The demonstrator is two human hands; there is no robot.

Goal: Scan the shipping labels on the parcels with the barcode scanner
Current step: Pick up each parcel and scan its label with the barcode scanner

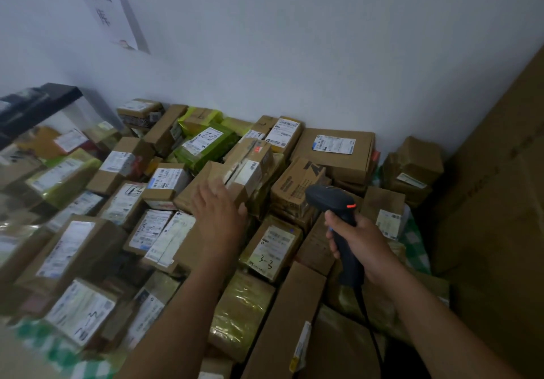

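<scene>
While your right hand (357,240) grips the barcode scanner (338,211) by the handle, fingers curled round it, head up over the parcels (270,246) piled against the wall (294,55), your left hand (219,214) hangs fingers loose and spread at a tilted carton (244,169); contact unclear.

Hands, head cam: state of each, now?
Left hand: open, fingers spread, over a cardboard parcel; contact unclear.
Right hand: closed around the barcode scanner.
</scene>
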